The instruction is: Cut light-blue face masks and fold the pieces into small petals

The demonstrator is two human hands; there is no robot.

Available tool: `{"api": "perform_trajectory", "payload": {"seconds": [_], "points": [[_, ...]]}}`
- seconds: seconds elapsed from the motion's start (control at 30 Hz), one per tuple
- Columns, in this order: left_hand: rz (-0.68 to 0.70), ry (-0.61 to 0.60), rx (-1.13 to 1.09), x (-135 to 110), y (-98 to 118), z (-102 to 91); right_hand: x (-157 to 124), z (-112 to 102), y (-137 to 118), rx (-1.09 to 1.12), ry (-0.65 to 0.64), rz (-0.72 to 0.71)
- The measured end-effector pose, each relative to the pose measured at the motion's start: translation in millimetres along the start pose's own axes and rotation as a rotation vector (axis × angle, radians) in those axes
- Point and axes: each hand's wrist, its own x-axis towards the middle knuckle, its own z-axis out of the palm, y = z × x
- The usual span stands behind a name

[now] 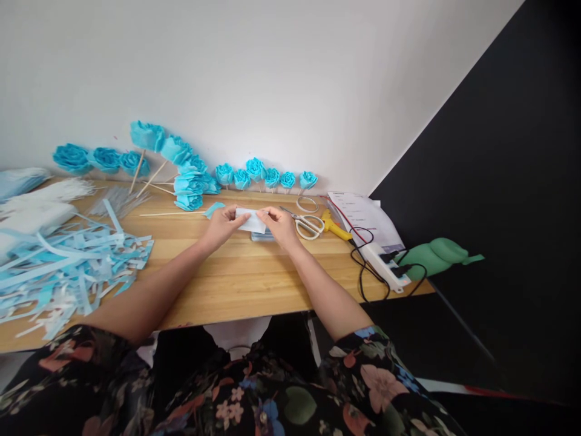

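Pale paper piece [250, 220] sits at the centre of the frame, stretched between your two hands. Your left hand [221, 224] pinches its left end between thumb and fingers; your right hand [281, 226] pinches the right end the same way, so both are closed on it with a short gap between your thumbs. Just below it in the frame, partly hidden, a small pale-blue stack [262, 237] lies on the desk [218, 290]. A bright blue scrap [213, 209] shows just beside your left hand's knuckles, and white-handled scissors [310, 227] lie right of centre, near your right hand.
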Motion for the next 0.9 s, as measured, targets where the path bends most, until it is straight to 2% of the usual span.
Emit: {"api": "perform_trajectory", "payload": {"seconds": [0.23,0.9], "points": [[-0.024,-0.007,-0.062,-0.2,0.6,0.0,0.5,-0.2,3.2,-0.029,0.026,-0.023],[-0.019,-0.02,-0.02,-0.6,0.0,-0.5,0.4,0.1,3.0,-0.072,0.027,-0.03]]}}
